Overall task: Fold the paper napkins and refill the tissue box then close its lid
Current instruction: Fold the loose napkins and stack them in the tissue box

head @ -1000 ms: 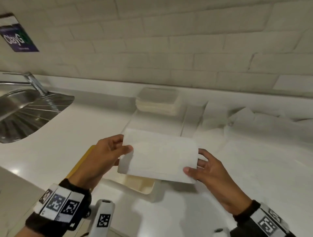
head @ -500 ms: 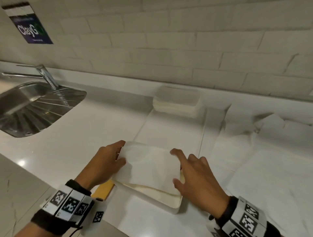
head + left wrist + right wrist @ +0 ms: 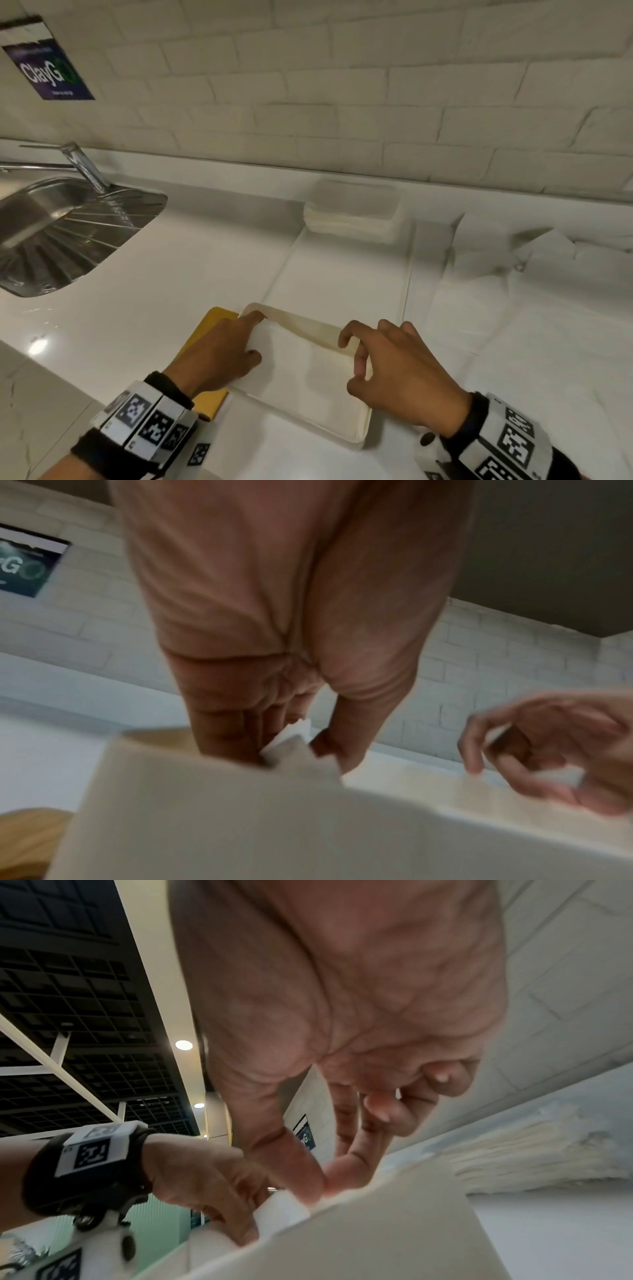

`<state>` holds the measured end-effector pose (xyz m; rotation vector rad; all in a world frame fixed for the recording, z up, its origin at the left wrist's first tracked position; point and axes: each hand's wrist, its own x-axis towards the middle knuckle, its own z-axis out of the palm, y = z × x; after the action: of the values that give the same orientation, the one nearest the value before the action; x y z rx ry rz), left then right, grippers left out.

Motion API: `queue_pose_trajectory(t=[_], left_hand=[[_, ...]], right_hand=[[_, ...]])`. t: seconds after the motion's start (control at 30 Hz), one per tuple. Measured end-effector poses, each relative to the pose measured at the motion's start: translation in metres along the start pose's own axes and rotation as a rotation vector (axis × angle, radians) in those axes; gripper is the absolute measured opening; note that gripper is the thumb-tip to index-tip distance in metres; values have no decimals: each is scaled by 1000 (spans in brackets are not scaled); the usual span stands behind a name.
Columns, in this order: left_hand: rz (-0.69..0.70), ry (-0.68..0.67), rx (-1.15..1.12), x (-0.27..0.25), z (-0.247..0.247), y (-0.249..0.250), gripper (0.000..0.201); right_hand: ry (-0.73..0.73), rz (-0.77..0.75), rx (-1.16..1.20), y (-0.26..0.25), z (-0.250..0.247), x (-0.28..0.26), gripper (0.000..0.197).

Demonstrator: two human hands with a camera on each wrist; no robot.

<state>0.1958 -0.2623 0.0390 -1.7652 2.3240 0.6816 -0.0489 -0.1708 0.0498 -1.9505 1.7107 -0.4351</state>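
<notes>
Napkin point(image 3: 301, 373) now down between both grips.

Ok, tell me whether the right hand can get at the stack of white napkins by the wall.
Probably yes: the right hand holds only the folded white napkin in the cream box, and bare white countertop lies between it and that stack of white napkins.

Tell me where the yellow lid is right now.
In the head view, the yellow lid lies flat on the white counter, tucked against the tissue box's left side, partly hidden under the left hand.
</notes>
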Motion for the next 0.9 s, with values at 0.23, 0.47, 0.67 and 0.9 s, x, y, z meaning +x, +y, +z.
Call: queue_pose_trajectory(t=[0.23,0.47,0.67,0.9], left_hand=[[34,6,287,7,24,13,53],[95,220,487,-11,26,15,63],[319,611,177,-43,-24,58,64],[833,325,80,-93,67,239,42]], right_hand=[[184,-30,20,23,-22,-12,31],[108,90,-307,109,-38,-51,39],[-179,165,-415,189,-36,-103,60],[37,22,-330,212,-35,-113,23]])
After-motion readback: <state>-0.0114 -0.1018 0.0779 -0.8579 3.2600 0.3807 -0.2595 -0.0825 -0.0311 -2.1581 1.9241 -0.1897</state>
